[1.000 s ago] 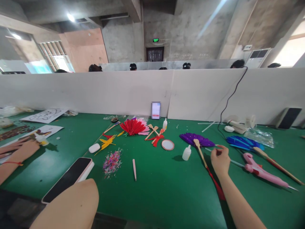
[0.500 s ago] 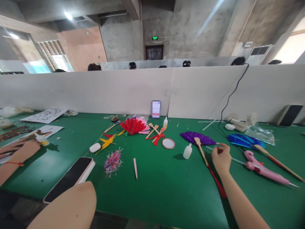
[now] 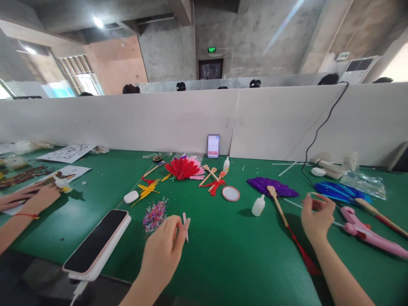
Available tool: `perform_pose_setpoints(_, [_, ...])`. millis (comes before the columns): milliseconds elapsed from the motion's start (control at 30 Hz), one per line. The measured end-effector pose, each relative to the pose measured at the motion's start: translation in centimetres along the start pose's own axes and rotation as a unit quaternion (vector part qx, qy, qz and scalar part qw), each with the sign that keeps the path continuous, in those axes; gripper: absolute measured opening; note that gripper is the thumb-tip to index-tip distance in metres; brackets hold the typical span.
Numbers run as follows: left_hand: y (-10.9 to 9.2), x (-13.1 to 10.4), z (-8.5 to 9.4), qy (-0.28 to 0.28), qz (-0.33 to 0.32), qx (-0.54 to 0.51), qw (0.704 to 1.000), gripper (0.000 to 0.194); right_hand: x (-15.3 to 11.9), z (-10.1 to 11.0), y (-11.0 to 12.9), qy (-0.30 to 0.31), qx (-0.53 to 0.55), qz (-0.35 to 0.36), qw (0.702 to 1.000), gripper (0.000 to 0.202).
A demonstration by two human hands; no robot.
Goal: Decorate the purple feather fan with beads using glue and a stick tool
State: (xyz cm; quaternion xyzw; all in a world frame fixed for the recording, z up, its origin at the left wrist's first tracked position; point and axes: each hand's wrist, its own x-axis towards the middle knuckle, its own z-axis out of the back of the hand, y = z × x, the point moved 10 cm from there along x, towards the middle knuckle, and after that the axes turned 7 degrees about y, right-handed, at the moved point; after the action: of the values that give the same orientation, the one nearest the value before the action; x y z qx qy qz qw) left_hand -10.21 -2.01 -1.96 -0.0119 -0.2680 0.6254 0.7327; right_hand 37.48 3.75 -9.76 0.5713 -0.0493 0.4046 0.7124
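My left hand [image 3: 164, 246] is closed at the fingertips around slim pale pink tweezers [image 3: 187, 236], which lie on the green table beside a heap of coloured sequins [image 3: 154, 216]. My right hand [image 3: 318, 216] hovers with thumb and fingers curled together; whatever is in the pinch is too small to make out. Behind it runs a translucent glue stick [image 3: 292, 203] towards a pink glue gun [image 3: 369, 236]. A purple feather fan [image 3: 272, 187] with a wooden handle and red tassel lies left of that hand, and a blue feather fan [image 3: 338, 191] lies just behind it.
A white glue bottle [image 3: 258, 206] stands near a round white disc [image 3: 231, 194]. Red feathers [image 3: 182, 168], yellow feathers [image 3: 148, 190] and wooden handles [image 3: 209, 174] lie farther back. A phone [image 3: 97, 242] sits at the left; another person's hand [image 3: 41, 197] works beyond it.
My left hand has come in over the tweezers, where only my forearm showed before. My right hand has shifted slightly to the right. The view has turned a little left.
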Motion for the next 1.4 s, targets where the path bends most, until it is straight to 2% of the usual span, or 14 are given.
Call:
perform_pose_setpoints(100, [1.3,2.5,-6.5,0.141,0.017,0.123,0.982,0.04,-0.8,1.8,3.8,-0.046,0.052,0.037,0.997,0.034])
perform_pose_setpoints(200, [3.1,2.9,-10.9,0.255,0.058,0.208,0.943,0.046,-3.3,1.9,8.2,-0.003,0.131,0.082,0.988,0.027])
perform_pose_setpoints(267, [3.5,2.8,-12.4,0.297,0.067,0.226,0.925,0.047,-5.9,0.5,11.8,0.078,0.146,0.12,0.979,0.02])
perform_pose_setpoints(333, [3.6,2.8,-13.1,0.312,0.07,0.226,0.92,0.045,-9.1,-2.2,15.6,0.211,0.166,0.155,0.951,0.019])
perform_pose_setpoints(400, [3.9,2.9,-13.2,0.314,0.077,0.214,0.922,0.042,-13.6,-6.4,18.9,0.401,0.151,0.178,0.886,0.025])
perform_pose_setpoints(533, [4.7,3.5,-12.1,0.269,0.097,0.116,0.951,0.035,-22.1,-12.6,20.6,0.648,0.112,0.11,0.745,0.042])
perform_pose_setpoints(633, [3.4,4.6,-10.4,0.193,0.084,-0.103,0.972,0.04,-26.1,-14.8,20.2,0.727,0.192,-0.008,0.659,0.037])
perform_pose_setpoints(733, [0.5,5.6,-10.2,0.177,0.064,-0.342,0.921,0.042,-26.9,-15.2,19.9,0.722,0.32,-0.126,0.601,0.04])
perform_pose_setpoints(800, [-1.4,6.3,-10.9,0.184,0.071,-0.444,0.874,0.042,-25.4,-14.9,19.7,0.688,0.376,-0.162,0.6,0.04])
perform_pose_setpoints(933, [-3.4,7.5,-13.0,0.197,0.093,-0.573,0.79,0.039,-21.3,-14.3,18.6,0.632,0.398,-0.172,0.643,0.04])
perform_pose_setpoints(1033, [-3.0,8.0,-13.7,0.193,0.081,-0.589,0.781,0.037,-19.8,-14.3,17.5,0.631,0.364,-0.157,0.667,0.039])
perform_pose_setpoints(1100, [-2.4,7.9,-14.1,0.206,0.079,-0.584,0.781,0.035,-20.1,-14.5,16.9,0.659,0.331,-0.15,0.658,0.036])
perform_pose_setpoints(1200, [-1.8,7.5,-15.0,0.238,0.092,-0.597,0.76,0.034,-21.1,-14.7,16.6,0.693,0.312,-0.151,0.632,0.033])
perform_pose_setpoints(1400, [-1.3,7.4,-16.1,0.231,0.135,-0.642,0.718,0.033,-20.5,-14.9,16.5,0.66,0.345,-0.168,0.646,0.032])
